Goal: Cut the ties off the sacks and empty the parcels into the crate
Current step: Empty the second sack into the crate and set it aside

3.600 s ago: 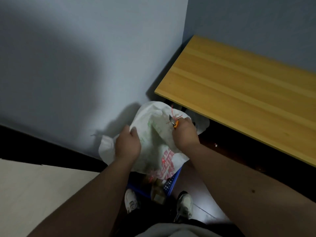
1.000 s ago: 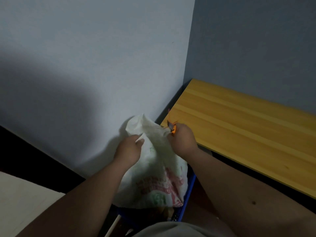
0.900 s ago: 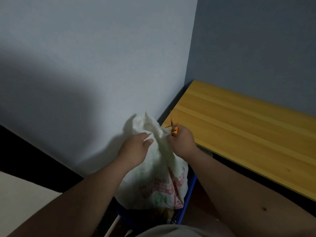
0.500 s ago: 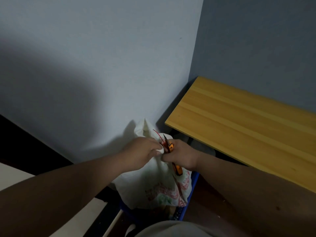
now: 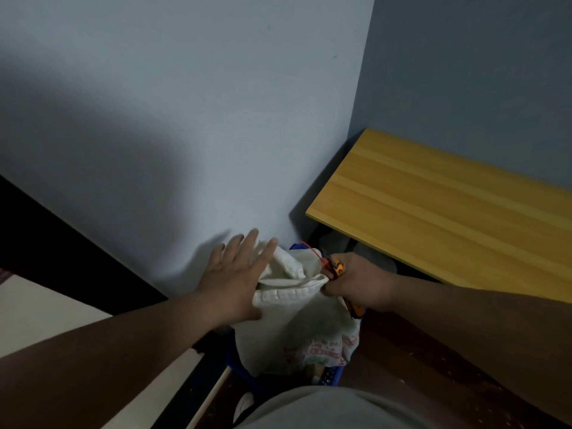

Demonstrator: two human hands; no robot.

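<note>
A white woven sack with red and green print stands upright in a blue crate near my feet. Its bunched mouth points up, and a red tie sticks out of the bunch. My right hand grips the sack's hemmed rim together with orange-handled cutters, whose tip lies at the tie. My left hand has its fingers spread and straight, lying against the left side of the sack's mouth. Whatever the sack and crate hold is hidden.
A yellow wooden tabletop juts out at the right, with dark space beneath it. A pale wall stands right behind the sack. My shoe shows at the bottom, beside a pale board on the left.
My left hand has let go of the sack's neck and spread its fingers flat. The right hand still holds the cutters and the sack's rim. The view has tilted slightly.
</note>
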